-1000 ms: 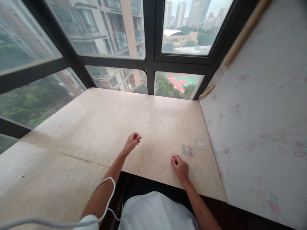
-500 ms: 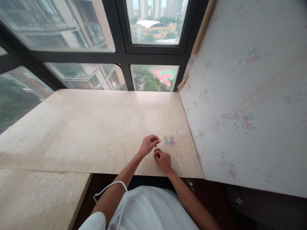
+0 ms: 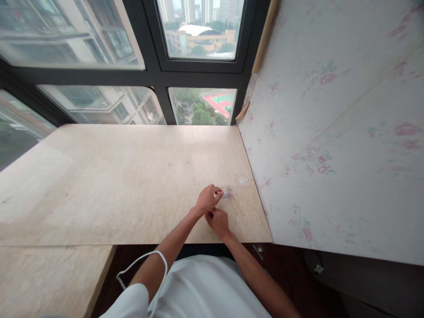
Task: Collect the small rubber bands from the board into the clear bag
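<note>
A small clear compartment box [image 3: 228, 193] holds little coloured pieces, among them pink and pale blue ones, too small to name. My left hand [image 3: 208, 198] reaches over the left side of this box and covers part of it. Its thumb and forefinger come together at the box; whatever lies between them is too small to make out. Just below, close against the left hand, my right hand [image 3: 218, 221] is closed with curled fingers, and its fingertips are partly hidden. Two small rings, a left one [image 3: 170, 164] and a right one [image 3: 188, 162], lie farther back.
A clear flat lid or packet [image 3: 242, 180] with something whitish lies behind the box, near the flowered wall [image 3: 298, 176]. The beige tabletop [image 3: 109, 185] extends left and back to dark window frames [image 3: 195, 79]. A white cord [image 3: 142, 256] loops by my left arm.
My left hand has gone from beside the box to over its left part. The right hand has drawn nearer to the left. The whole view has shifted slightly.
</note>
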The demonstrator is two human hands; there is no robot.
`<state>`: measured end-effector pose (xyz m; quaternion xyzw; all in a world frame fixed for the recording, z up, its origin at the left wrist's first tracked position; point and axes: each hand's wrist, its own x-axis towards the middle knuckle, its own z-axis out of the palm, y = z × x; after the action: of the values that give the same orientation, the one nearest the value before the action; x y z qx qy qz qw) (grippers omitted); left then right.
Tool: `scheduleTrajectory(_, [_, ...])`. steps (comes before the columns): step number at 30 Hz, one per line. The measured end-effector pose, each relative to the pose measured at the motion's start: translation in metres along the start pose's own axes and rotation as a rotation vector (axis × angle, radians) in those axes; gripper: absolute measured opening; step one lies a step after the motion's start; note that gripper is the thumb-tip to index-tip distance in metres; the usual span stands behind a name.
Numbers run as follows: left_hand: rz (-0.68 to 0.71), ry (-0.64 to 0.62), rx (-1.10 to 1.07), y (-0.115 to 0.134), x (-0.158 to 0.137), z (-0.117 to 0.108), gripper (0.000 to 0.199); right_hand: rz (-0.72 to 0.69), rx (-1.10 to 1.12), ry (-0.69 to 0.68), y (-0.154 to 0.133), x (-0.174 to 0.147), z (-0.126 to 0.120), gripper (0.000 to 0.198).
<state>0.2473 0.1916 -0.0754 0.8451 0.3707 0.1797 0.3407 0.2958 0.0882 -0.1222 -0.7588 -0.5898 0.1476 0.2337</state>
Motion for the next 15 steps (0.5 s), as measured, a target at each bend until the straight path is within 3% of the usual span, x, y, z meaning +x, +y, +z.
scheduleTrajectory(6, [-0.04, 0.11, -0.101, -0.034, -0.017, -0.016, 0.02, -0.025, 0.166, 0.053, -0.003, -0.001, -0.003, 0.022])
scheduleTrajectory(11, [-0.112, 0.295, -0.133, -0.073, -0.054, -0.051, 0.022, 0.008, 0.252, 0.064, -0.003, 0.001, -0.004, 0.021])
scheduleTrajectory(15, [-0.164, 0.418, -0.135, -0.095, -0.089, -0.08, 0.025, 0.084, 0.381, -0.033, -0.009, 0.012, -0.01, 0.021])
